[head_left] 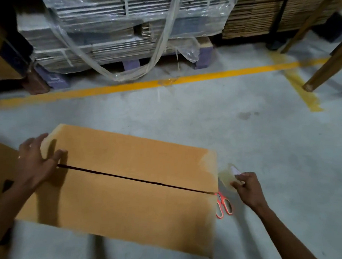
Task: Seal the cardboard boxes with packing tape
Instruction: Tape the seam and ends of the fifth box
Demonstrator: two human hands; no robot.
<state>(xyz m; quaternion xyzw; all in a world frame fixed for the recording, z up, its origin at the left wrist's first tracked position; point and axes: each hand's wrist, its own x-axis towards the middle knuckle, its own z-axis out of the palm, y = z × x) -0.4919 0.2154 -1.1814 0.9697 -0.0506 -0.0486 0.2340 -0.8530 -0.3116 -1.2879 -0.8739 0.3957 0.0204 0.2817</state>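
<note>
A: Where are the hands?

B: The left hand [36,159] lies at the left end of the cardboard box [123,189], fingers spread over its top and corner. The right hand [247,188] reaches off the box's right side, fingers curled around a roll of clear packing tape [229,175] on the floor [268,138].

A: And the box?

B: Flaps closed, centre seam bare, contents hidden. Orange scissors [224,205] lie by its right edge
</note>
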